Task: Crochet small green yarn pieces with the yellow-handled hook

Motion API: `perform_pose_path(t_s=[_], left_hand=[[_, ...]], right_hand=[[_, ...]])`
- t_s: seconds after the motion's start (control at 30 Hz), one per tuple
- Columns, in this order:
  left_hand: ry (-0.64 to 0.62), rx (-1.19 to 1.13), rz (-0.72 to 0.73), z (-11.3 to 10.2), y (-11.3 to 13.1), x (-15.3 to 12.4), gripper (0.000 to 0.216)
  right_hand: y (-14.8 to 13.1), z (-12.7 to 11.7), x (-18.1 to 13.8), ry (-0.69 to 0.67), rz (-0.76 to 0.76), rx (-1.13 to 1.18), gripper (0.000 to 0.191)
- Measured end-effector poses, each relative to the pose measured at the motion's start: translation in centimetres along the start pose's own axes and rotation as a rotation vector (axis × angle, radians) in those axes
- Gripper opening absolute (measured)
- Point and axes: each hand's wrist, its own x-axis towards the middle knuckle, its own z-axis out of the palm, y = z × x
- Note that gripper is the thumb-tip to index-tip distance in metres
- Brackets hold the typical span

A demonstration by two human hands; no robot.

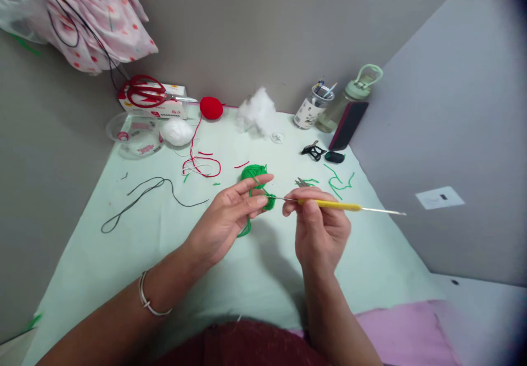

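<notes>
My left hand [236,207] pinches a small green crochet piece [269,201] between thumb and fingers, with green yarn running over the raised index finger. In my right hand [321,223] is a crochet hook with a yellow handle [335,205], held like a pencil. Its metal tip on the left reaches into the green piece, and a second metal hook end points out to the right. Just behind my left hand lies a ball of green yarn [252,174], partly hidden by the fingers. A loop of green yarn hangs below the left hand.
Along the back stand a red yarn ball [211,108], white stuffing [258,112], a pen cup [308,111], a bottle [335,108] and a dark phone-like slab [349,125]. Red scissors [146,91] rest on a box at left, near a white yarn ball [178,131]. Thread scraps lie about.
</notes>
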Motion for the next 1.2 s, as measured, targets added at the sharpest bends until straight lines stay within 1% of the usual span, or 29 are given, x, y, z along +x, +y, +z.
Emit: perform_pose_path(t_s=[0.03,0.1,0.13,0.2,0.23,0.3,0.33,0.37,0.43,0.5,0.53,0.57,0.63,0.77,0.93,1.03,1.1,1.2], left_hand=[[0.0,0.042,0.019,0.0,-0.1,0.0,0.039],[0.012,0.112,0.077,0.2,-0.4,-0.1,0.04],[0.031,0.135,0.113,0.3,-0.6,-0.1,0.04],[0.075,0.15,0.154,0.4,-0.9,-0.1,0.043],[0.082,0.138,0.143,0.4,-1.0,-0.1,0.045],[0.05,0.064,0.06,0.3,-1.1,0.0,0.045],[0.023,0.012,0.008,0.3,-1.0,0.0,0.042],[0.001,-0.041,-0.035,0.2,-0.9,0.1,0.038],[-0.008,-0.111,-0.06,0.0,-0.7,0.3,0.03],[0.026,-0.095,-0.012,-0.1,-0.4,0.4,0.027],[0.043,-0.057,0.016,-0.1,-0.4,0.3,0.027],[0.052,-0.01,0.037,-0.1,-0.4,0.3,0.029],[0.061,0.079,0.063,0.1,-0.5,0.2,0.033],[0.078,0.137,0.107,0.4,-0.6,0.0,0.032],[0.067,0.112,0.08,0.4,-0.3,-0.1,0.028],[0.047,0.126,0.075,0.4,-0.3,-0.1,0.026],[0.041,0.144,0.079,0.3,-0.3,-0.1,0.025],[0.057,0.193,0.12,0.3,-0.3,-0.2,0.024]], right_hand=[[0.0,0.1,0.1,-0.022,0.038,0.039,0.019],[0.0,0.3,0.1,-0.048,0.051,0.013,0.019],[0.0,0.4,-0.1,-0.056,0.024,-0.039,0.021],[0.1,0.5,-0.5,-0.067,-0.082,-0.18,0.025],[0.2,0.4,-0.7,-0.073,-0.151,-0.259,0.027],[0.3,0.2,-1.1,-0.089,-0.282,-0.394,0.034],[0.3,0.0,-1.1,-0.097,-0.318,-0.431,0.036],[0.3,-0.1,-1.1,-0.092,-0.322,-0.433,0.036],[0.3,-0.3,-0.7,-0.045,-0.241,-0.326,0.03],[0.2,-0.4,-0.2,0.012,-0.092,-0.145,0.022],[0.2,-0.4,0.0,0.015,-0.016,-0.057,0.019],[0.2,-0.3,0.2,-0.001,0.047,0.008,0.017],[0.2,-0.2,0.2,-0.065,0.122,0.059,0.015],[0.4,-0.2,0.0,-0.087,0.163,0.075,0.015],[0.5,-0.4,0.4,-0.071,0.245,0.253,0.013],[0.4,-0.4,0.8,-0.073,0.291,0.277,0.017],[0.3,-0.5,0.9,-0.083,0.285,0.253,0.02],[0.0,-0.6,0.6,-0.083,0.223,0.194,0.018]])
